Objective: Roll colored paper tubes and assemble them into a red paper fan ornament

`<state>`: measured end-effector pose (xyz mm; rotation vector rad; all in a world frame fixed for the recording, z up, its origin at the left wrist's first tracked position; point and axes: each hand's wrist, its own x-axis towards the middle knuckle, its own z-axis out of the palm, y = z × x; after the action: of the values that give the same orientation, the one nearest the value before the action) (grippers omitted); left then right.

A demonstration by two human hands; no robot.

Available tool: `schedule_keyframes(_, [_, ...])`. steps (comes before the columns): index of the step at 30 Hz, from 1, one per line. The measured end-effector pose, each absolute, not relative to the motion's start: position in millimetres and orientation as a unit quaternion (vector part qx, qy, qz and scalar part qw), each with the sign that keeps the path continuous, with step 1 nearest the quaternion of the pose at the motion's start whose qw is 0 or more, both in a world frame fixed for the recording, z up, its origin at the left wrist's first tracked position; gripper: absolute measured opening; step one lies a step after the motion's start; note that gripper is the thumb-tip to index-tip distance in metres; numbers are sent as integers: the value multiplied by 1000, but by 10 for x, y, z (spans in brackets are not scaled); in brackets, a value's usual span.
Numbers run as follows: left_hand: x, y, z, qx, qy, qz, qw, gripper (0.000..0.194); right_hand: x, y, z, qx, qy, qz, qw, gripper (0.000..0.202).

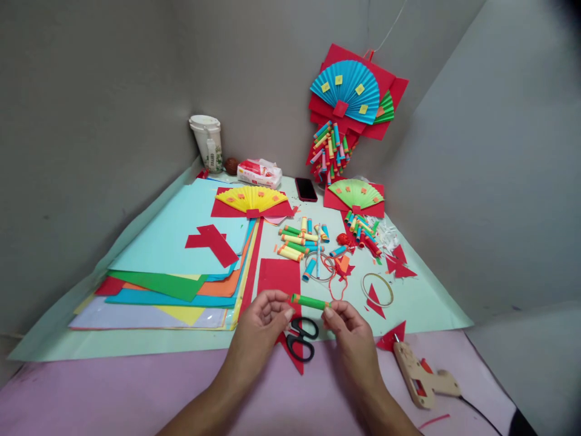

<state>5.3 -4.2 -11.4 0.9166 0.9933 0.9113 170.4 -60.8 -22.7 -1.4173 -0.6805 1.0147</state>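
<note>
A green paper roll with orange bands at its ends is held level above the table's front. My right hand pinches the roll's right end between thumb and fingers. At the other end, the curled fingers of my left hand steady the roll. Beneath it lie black-handled scissors, their blades partly hidden, over a red paper triangle. Behind my hands a red paper sheet lies flat. Several more coloured paper rolls are grouped beyond, beside a pen.
Stacked coloured paper fills the left side. A glue gun lies at right front, near a tape ring. Farther back are a yellow fan, green fan, phone, tissues and cup. A fan decoration hangs behind.
</note>
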Motion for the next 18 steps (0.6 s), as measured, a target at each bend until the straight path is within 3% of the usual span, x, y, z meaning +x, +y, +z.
schedule_keyframes(9, [90,-96,-98,381,418,364,740,41,1596,-589,-165,-599,-278,448,602,28])
schedule_keyframes(18, [88,-131,5,327,394,394,763,27,1246,-550,-86,-566,-267,476,618,33])
